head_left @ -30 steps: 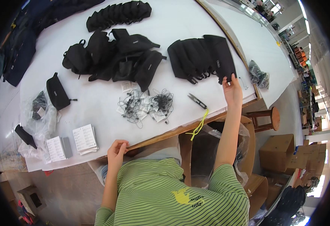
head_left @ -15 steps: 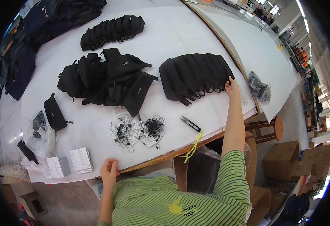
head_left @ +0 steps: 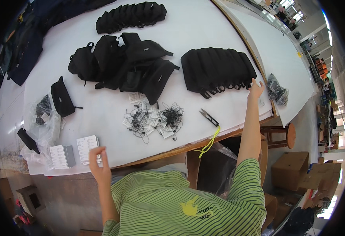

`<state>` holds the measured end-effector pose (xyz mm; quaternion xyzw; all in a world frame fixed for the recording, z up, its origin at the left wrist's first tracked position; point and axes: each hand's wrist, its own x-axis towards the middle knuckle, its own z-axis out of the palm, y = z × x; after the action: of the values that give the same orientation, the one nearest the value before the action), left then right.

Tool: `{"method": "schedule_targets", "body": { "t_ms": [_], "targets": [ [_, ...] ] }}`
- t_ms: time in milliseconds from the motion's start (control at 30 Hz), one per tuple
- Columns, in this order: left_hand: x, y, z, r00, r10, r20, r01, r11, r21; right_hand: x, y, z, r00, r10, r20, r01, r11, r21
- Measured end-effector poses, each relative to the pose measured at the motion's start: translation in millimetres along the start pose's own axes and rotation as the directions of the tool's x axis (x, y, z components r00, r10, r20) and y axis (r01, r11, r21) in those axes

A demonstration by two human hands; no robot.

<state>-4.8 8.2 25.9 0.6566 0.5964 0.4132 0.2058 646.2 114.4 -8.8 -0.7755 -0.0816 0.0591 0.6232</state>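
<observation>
Reaching far across the bench [head_left: 204, 31], the right hand [head_left: 256, 89] touches the row of black pouches [head_left: 217, 70] with open fingers (left hand [head_left: 97, 161] loosely curled, empty), and could drag the row askew.

Two stacks of white printed cards [head_left: 75, 149] lie on the bench just above the left fingers [head_left: 95, 151]. White paper tags [head_left: 153, 119] sit further right among black cords. A clear plastic bag [head_left: 276, 90] lies just right of the right fingers [head_left: 255, 82]. Brown cardboard boxes [head_left: 294, 176] stand on the floor below.
</observation>
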Motion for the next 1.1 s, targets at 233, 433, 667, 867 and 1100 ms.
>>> {"method": "schedule_targets", "body": {
  "t_ms": [233, 433, 667, 867, 1100],
  "targets": [
    [16.3, -95.0, -63.8, 0.987, -0.142, -0.071, 0.155, 0.769, 0.62, -228.7, -45.9, 23.4, 0.39, -0.369, 0.844, 0.574, 0.814, 0.091],
    [13.2, -79.4, -61.2, 0.961, -0.275, 0.0, 0.213, 0.746, 0.631, -312.1, -26.8, 59.0, 0.174, -0.299, 0.938, 0.893, 0.449, -0.022],
    [1.1, -91.9, -53.1, 0.983, -0.154, -0.103, 0.185, 0.807, 0.561, -325.8, -94.2, 37.4, 0.219, -0.429, 0.876, 0.866, 0.5, 0.029],
    [1.3, -86.9, -51.0, 0.983, -0.099, -0.152, 0.167, 0.824, 0.541, -340.9, -105.9, 20.0, 0.284, -0.58, 0.764, 0.778, 0.605, 0.17],
    [17.8, -75.3, -57.3, 0.978, -0.208, -0.007, 0.203, 0.952, 0.23, -389.7, -100.8, 4.9, 0.131, -0.205, 0.97, 0.291, 0.943, 0.16]
  ]
}}
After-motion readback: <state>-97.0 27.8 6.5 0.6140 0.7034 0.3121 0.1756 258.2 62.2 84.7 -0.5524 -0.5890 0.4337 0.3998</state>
